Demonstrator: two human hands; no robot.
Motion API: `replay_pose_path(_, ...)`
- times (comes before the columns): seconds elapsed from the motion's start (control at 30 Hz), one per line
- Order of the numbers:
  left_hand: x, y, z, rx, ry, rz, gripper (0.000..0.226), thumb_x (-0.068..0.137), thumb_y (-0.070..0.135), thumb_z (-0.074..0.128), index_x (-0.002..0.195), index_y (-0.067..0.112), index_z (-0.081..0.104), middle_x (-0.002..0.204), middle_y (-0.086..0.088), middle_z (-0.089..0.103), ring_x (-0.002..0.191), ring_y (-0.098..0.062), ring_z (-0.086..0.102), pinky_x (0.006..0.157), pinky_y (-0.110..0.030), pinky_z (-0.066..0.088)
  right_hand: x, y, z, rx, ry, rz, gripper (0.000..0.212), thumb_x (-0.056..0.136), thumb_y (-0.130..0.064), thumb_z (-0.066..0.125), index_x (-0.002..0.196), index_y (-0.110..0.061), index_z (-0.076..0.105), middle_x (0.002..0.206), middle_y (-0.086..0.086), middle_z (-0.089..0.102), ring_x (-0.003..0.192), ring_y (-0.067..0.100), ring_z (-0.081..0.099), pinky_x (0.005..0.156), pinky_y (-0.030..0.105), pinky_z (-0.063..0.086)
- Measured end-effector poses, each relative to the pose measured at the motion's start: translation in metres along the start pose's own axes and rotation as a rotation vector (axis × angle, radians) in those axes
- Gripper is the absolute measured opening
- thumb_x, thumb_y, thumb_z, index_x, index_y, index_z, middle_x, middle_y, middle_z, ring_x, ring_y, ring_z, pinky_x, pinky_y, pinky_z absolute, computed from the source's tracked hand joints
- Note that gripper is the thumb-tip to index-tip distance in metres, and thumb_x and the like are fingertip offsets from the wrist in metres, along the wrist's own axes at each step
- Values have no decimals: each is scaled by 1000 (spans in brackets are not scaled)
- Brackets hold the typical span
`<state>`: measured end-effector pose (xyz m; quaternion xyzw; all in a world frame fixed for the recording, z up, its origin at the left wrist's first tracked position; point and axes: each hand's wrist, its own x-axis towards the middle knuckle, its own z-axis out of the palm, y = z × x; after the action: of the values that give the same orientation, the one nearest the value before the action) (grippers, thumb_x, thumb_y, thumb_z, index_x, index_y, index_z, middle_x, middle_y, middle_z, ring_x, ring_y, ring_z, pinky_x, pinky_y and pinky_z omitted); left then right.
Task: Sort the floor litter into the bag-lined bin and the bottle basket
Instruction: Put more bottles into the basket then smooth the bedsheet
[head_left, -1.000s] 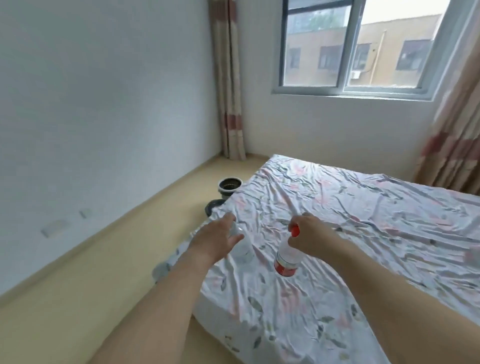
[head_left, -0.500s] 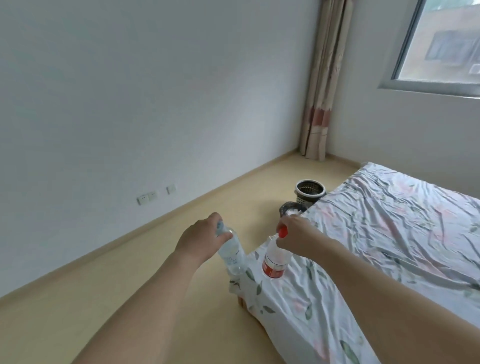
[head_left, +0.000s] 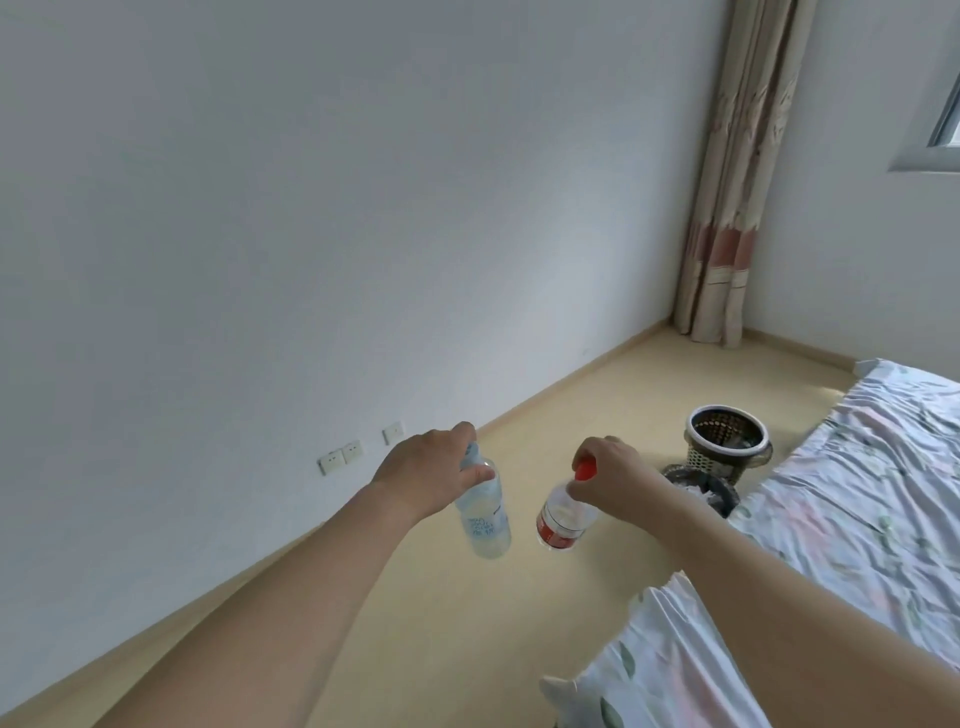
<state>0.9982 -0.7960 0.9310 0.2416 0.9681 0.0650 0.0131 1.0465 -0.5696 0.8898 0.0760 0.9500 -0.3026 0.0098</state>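
My left hand (head_left: 428, 470) grips the neck of a clear bottle with a pale blue label (head_left: 484, 514), which hangs over the floor. A clear bottle with a red cap and red label (head_left: 563, 519) hangs by its top from my right hand (head_left: 613, 480). Both bottles are in the air, side by side and apart. Ahead on the floor stands a perforated basket with a white rim (head_left: 727, 439). In front of it, partly hidden by my right forearm, is a dark bag-lined bin (head_left: 714, 491) with white litter inside.
A bed with a flowered sheet (head_left: 857, 519) fills the right side, its corner close to my right arm. A white wall with sockets (head_left: 358, 449) runs along the left. A curtain (head_left: 727, 208) hangs in the far corner. Beige floor (head_left: 467, 623) lies between wall and bed.
The view has swung left, off the bed and onto the floor. Both hands carried their bottles from above the sheet out over the floor, and the basket and bin are nearer.
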Motion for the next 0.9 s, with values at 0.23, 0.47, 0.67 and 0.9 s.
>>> replay_pose_path(0.23,169,-64,4,21,-32,108,38,94,55,46,111,21,45,92,2,59,79,-22,56,65,-32,42,157,13,1,-9,19,96,24,83,-22,63,105,-15,59,102,-1,50,87,13,48,60,16,35)
replay_pose_path(0.47,380,-116,20,-35,-45,188,39,94,54,48,111,19,45,92,0,59,79,-22,56,66,-34,44,338,39,-2,26,65,207,22,82,-24,65,101,-19,55,103,-2,49,85,12,49,64,19,39)
replay_pose_path(0.67,564,-78,27,-298,-100,265,29,91,50,52,107,26,46,91,4,57,77,-17,57,61,-29,43,428,102,-65,33,184,394,23,83,-24,65,104,-18,57,104,-1,48,86,12,51,66,19,41)
replay_pose_path(0.9,734,60,86,-329,-196,528,29,92,42,55,112,23,48,91,3,56,79,-18,56,62,-28,43,504,234,-112,127,340,650,22,83,-21,65,99,-22,51,105,-2,47,84,10,49,67,17,36)
